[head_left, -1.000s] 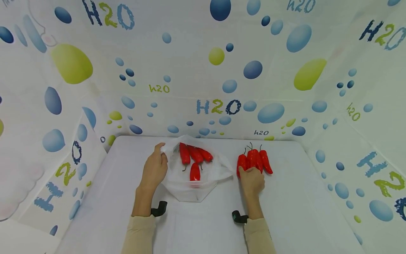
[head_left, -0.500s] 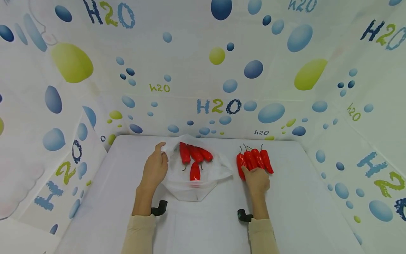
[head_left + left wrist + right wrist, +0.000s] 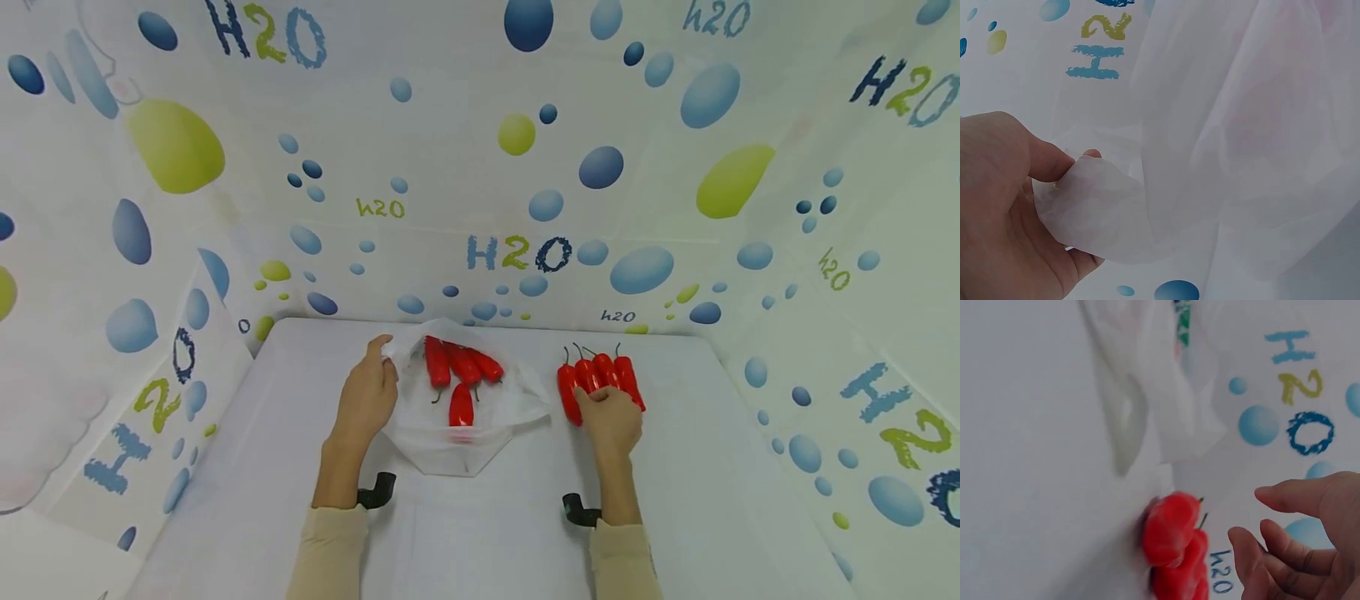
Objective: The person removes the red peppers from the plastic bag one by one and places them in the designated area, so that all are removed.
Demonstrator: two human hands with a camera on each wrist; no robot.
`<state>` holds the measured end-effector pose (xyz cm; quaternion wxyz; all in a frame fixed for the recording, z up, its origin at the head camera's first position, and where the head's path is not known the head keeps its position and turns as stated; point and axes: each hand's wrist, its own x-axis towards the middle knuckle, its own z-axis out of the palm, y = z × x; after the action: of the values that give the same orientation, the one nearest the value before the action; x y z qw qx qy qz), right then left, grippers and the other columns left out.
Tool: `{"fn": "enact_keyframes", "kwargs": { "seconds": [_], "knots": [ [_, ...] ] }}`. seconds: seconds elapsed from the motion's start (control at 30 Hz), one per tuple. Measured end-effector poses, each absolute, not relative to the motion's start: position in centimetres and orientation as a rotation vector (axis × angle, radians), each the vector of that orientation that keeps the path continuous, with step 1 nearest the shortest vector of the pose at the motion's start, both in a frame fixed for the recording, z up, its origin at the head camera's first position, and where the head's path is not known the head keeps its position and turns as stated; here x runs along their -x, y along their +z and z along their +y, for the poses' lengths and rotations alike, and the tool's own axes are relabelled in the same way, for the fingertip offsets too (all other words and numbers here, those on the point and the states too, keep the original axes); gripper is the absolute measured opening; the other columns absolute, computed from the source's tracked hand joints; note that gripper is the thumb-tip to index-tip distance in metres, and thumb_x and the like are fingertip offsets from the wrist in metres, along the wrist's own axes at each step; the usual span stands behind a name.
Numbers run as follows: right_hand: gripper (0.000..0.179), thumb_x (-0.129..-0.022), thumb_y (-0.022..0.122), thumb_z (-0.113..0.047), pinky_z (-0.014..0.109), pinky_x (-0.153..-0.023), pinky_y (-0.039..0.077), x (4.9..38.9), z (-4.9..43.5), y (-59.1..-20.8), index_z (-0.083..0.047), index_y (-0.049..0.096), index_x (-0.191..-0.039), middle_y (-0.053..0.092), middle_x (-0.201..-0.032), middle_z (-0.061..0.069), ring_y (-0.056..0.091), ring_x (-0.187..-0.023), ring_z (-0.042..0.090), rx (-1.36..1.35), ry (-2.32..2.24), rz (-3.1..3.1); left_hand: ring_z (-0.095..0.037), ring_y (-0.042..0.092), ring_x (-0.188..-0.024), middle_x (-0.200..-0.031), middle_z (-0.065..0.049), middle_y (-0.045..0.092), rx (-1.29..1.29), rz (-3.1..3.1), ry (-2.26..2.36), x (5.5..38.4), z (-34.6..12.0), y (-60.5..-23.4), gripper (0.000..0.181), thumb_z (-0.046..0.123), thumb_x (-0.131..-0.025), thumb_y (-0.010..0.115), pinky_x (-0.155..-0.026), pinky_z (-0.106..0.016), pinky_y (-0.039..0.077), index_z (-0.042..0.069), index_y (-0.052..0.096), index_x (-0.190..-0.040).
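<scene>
Evidently, head view: four glossy red peppers (image 3: 567, 397) lay on the table (image 3: 480, 542), right of the bag (image 3: 438, 459), long axes running away from the person, stems far; right hand (image 3: 612, 422) at their near ends. Left wrist: left hand (image 3: 1007, 212) pinched the bag's thin, creased, translucent plastic. Right wrist: thumb and fingers stood apart, slightly bent; backdrop (image 3: 1247, 353) read "H2O".

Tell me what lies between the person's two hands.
In the head view, the white bag holding red peppers lies between the left hand and right hand, plus the leftmost loose pepper.
</scene>
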<state>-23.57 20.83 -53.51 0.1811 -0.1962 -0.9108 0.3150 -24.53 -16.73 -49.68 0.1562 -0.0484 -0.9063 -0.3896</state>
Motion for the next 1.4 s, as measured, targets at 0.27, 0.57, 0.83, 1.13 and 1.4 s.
{"fn": "enact_keyframes", "kwargs": {
  "seconds": [0.27, 0.57, 0.83, 1.13, 1.4],
  "knots": [
    [0.031, -0.091, 0.079, -0.038, 0.031, -0.054, 0.052, 23.2, 19.0, -51.7, -0.007, 0.077, -0.091, 0.070, -0.072, 0.006, 0.063, -0.061, 0.022, 0.376, 1.012, -2.536, -0.024, 0.055, -0.064, -0.089, -0.012, 0.067, 0.141, -2.605, -1.119, 24.6, -16.8, -49.8, 0.043, 0.014, -0.110, 0.038, -0.058, -0.038, 0.046, 0.002, 0.043, -0.151],
    [0.022, -0.091, 0.082, -0.032, 0.031, -0.054, 0.052, 22.5, 14.5, -51.4, -0.011, 0.076, -0.084, 0.071, -0.073, 0.000, 0.062, -0.061, 0.015, 0.078, 1.102, -2.465, -0.022, 0.054, -0.063, -0.089, -0.011, 0.067, 0.135, -2.617, -1.133, 24.8, -16.9, -50.0, 0.044, 0.015, -0.111, 0.038, -0.056, -0.036, 0.045, 0.003, 0.041, -0.153],
    [0.019, -0.091, 0.082, -0.033, 0.026, -0.056, 0.054, 22.2, 11.0, -52.7, -0.016, 0.075, -0.085, 0.071, -0.074, -0.006, 0.062, -0.065, 0.010, -0.088, 1.110, -2.523, -0.022, 0.053, -0.061, -0.089, -0.011, 0.067, 0.125, -2.614, -1.147, 24.8, -17.0, -50.0, 0.044, 0.016, -0.111, 0.037, -0.054, -0.036, 0.044, 0.003, 0.041, -0.153],
    [0.014, -0.089, 0.084, -0.029, 0.024, -0.060, 0.053, 22.0, 8.6, -54.4, -0.019, 0.074, -0.086, 0.070, -0.075, -0.009, 0.061, -0.068, 0.007, -0.189, 1.091, -2.574, -0.024, 0.056, -0.064, -0.087, -0.010, 0.067, 0.139, -2.592, -1.101, 24.8, -17.0, -50.1, 0.043, 0.013, -0.110, 0.038, -0.058, -0.041, 0.048, 0.003, 0.043, -0.151],
    [0.015, -0.090, 0.083, -0.028, 0.024, -0.055, 0.052, 21.7, 7.6, -54.9, -0.017, 0.073, -0.086, 0.070, -0.075, -0.008, 0.061, -0.063, 0.007, -0.241, 1.121, -2.675, -0.023, 0.056, -0.063, -0.087, -0.009, 0.067, 0.142, -2.598, -1.092, 24.9, -16.8, -50.1, 0.044, 0.013, -0.110, 0.036, -0.057, -0.040, 0.047, 0.004, 0.042, -0.152]
  ]
}}
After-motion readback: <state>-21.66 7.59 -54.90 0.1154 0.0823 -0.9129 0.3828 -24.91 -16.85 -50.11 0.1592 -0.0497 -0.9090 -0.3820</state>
